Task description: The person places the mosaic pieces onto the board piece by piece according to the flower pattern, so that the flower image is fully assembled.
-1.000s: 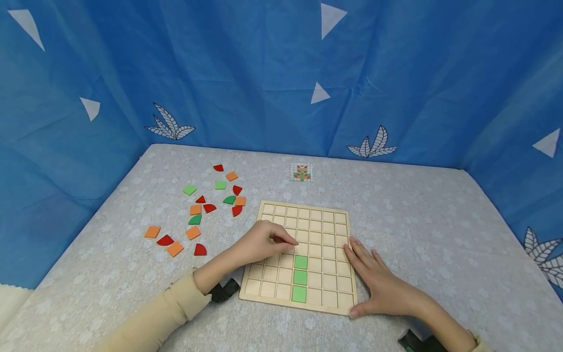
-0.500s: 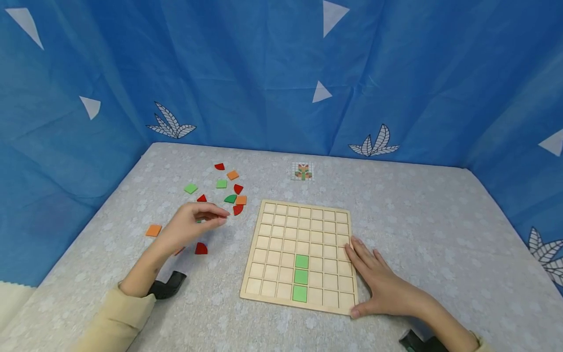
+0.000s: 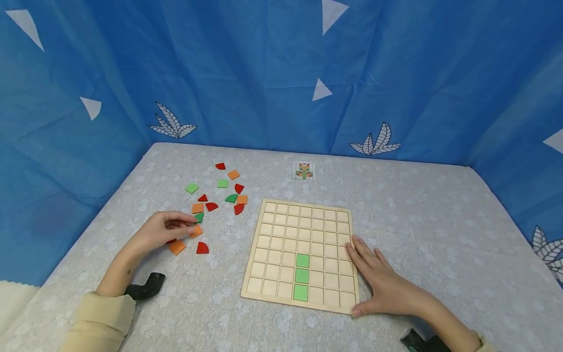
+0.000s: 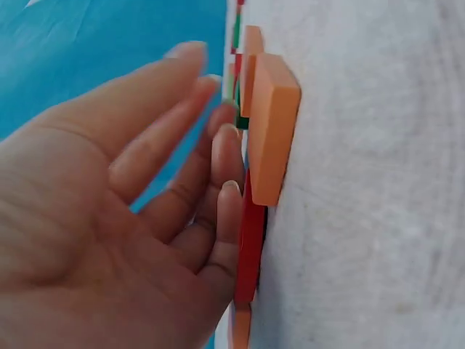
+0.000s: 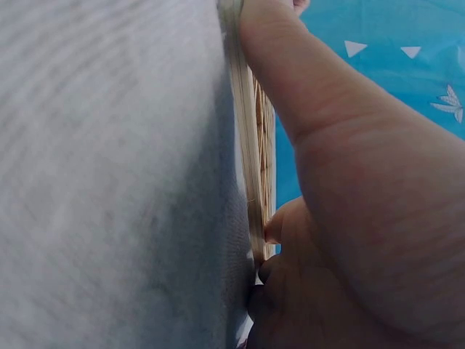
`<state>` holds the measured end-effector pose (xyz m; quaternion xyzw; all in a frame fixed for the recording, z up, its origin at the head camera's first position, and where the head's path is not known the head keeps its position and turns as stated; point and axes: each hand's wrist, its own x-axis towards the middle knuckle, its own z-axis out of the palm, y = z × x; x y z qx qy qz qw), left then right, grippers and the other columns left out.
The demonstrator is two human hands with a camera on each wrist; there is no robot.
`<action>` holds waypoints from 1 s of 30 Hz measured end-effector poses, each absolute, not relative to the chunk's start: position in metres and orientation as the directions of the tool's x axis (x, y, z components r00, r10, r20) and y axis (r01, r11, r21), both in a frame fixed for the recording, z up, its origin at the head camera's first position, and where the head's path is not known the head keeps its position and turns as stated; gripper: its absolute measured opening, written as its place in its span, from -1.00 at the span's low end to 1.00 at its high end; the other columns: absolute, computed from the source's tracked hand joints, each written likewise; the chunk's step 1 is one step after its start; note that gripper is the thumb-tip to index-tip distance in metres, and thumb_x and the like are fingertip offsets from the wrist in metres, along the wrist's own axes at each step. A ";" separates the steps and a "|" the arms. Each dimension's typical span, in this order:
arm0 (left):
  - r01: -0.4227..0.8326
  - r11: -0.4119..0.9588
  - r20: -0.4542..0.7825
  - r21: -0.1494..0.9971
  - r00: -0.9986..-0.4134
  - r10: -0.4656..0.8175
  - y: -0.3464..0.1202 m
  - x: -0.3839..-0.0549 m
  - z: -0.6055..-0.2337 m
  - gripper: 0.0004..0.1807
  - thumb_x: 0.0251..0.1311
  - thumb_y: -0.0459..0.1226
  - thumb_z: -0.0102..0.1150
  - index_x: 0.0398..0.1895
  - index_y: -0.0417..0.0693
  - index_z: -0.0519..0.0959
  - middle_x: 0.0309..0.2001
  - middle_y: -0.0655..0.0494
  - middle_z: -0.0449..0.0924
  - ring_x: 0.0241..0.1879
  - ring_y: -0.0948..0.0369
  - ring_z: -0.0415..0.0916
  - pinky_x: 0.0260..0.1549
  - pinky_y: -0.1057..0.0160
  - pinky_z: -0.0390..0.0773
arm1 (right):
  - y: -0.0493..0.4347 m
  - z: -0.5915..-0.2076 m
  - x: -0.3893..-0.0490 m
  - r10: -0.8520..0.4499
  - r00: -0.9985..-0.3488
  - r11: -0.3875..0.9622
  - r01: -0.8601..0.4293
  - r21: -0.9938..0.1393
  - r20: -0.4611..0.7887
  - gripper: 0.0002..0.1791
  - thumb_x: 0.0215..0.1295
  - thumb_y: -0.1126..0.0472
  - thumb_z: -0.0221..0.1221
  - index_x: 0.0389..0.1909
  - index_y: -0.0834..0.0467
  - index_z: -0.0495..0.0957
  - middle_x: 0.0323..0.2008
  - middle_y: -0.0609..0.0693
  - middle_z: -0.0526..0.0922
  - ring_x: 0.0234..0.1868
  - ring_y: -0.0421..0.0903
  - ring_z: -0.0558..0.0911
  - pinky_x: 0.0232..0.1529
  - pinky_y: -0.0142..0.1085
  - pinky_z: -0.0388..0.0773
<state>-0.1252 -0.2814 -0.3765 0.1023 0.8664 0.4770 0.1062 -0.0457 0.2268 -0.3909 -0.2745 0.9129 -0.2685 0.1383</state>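
My left hand [image 3: 158, 232] is low over the scattered tiles left of the board, fingers loosely bent. Its fingertips are at an orange square tile [image 3: 196, 231] and a dark green quarter-round tile [image 3: 199, 218]. In the left wrist view, a gap shows between thumb and fingers [image 4: 156, 145], with nothing held; an orange tile [image 4: 275, 131] and a red tile [image 4: 251, 247] lie beside them. A wooden grid board [image 3: 272, 257] bears three light green squares [image 3: 301, 276] in one column. Along its right edge rests my right hand [image 3: 382, 281], fingers spread, thumb at the near corner.
More red, orange and green tiles lie further back, among them a red quarter-round [image 3: 239, 209] and a light green square [image 3: 223, 183]. A small printed pattern card [image 3: 303, 170] lies behind the board. A blue curtain [image 3: 246, 73] borders the table.
My left hand has moved from above the board leftward to the loose tiles, then lower and further left among them. The right hand and the three green squares have stayed put.
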 end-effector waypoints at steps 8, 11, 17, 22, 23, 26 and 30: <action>0.145 0.658 -0.033 0.739 -0.968 0.250 -0.276 -0.128 -0.383 -0.67 0.03 -0.23 0.39 -0.21 -0.27 0.59 -0.42 0.03 0.45 -0.44 0.14 0.36 -0.48 0.34 0.40 | 0.227 -0.391 -0.045 -0.573 -0.814 0.707 -0.432 -0.560 -0.096 0.42 -0.26 -0.41 0.31 0.46 0.20 -0.26 0.43 0.22 -0.37 0.41 0.13 -0.31 0.26 0.05 -0.48; 0.155 0.694 -0.022 0.703 -0.971 0.239 -0.273 -0.128 -0.383 -0.70 -0.01 -0.27 0.41 -0.25 -0.27 0.58 -0.46 0.05 0.43 -0.45 0.13 0.34 -0.49 0.33 0.38 | 0.227 -0.392 -0.045 -0.574 -0.813 0.707 -0.434 -0.558 -0.095 0.41 -0.26 -0.41 0.31 0.47 0.19 -0.26 0.43 0.22 -0.37 0.41 0.13 -0.31 0.27 0.04 -0.48; 0.183 0.717 -0.007 0.673 -0.967 0.253 -0.272 -0.127 -0.382 -0.74 -0.01 -0.29 0.40 -0.30 -0.25 0.59 -0.46 0.08 0.43 -0.44 0.14 0.33 -0.50 0.31 0.37 | 0.227 -0.392 -0.046 -0.574 -0.814 0.710 -0.439 -0.551 -0.090 0.42 -0.27 -0.41 0.31 0.47 0.18 -0.26 0.43 0.22 -0.36 0.41 0.10 -0.30 0.28 -0.03 -0.50; 0.221 0.711 0.024 0.668 -0.961 0.275 -0.271 -0.126 -0.382 -0.78 -0.02 -0.32 0.40 -0.33 -0.19 0.57 -0.45 0.10 0.43 -0.44 0.15 0.33 -0.50 0.31 0.37 | 0.228 -0.392 -0.046 -0.578 -0.812 0.704 -0.445 -0.554 -0.082 0.41 -0.26 -0.40 0.31 0.47 0.19 -0.25 0.43 0.23 -0.35 0.41 0.11 -0.30 0.27 -0.01 -0.50; 0.227 0.708 0.031 0.668 -0.960 0.279 -0.270 -0.126 -0.382 -0.78 -0.02 -0.34 0.41 -0.34 -0.17 0.56 -0.45 0.10 0.43 -0.44 0.15 0.33 -0.49 0.31 0.37 | 0.227 -0.392 -0.046 -0.578 -0.811 0.704 -0.443 -0.555 -0.085 0.41 -0.26 -0.40 0.32 0.47 0.19 -0.26 0.43 0.22 -0.35 0.41 0.11 -0.30 0.27 0.00 -0.49; 0.258 0.695 0.058 0.671 -0.953 0.298 -0.270 -0.125 -0.382 -0.79 -0.04 -0.36 0.41 -0.37 -0.14 0.54 -0.46 0.12 0.44 -0.45 0.16 0.34 -0.50 0.31 0.37 | 0.227 -0.391 -0.046 -0.580 -0.810 0.702 -0.443 -0.557 -0.087 0.40 -0.24 -0.40 0.31 0.47 0.19 -0.26 0.43 0.23 -0.36 0.41 0.11 -0.30 0.27 0.05 -0.47; 0.291 0.684 0.082 0.669 -0.943 0.321 -0.269 -0.124 -0.381 -0.78 -0.05 -0.39 0.41 -0.39 -0.12 0.52 -0.49 0.14 0.44 -0.47 0.18 0.36 -0.51 0.32 0.38 | 0.227 -0.392 -0.046 -0.580 -0.811 0.702 -0.449 -0.553 -0.080 0.41 -0.25 -0.41 0.30 0.47 0.19 -0.26 0.43 0.22 -0.35 0.41 0.11 -0.30 0.27 -0.03 -0.50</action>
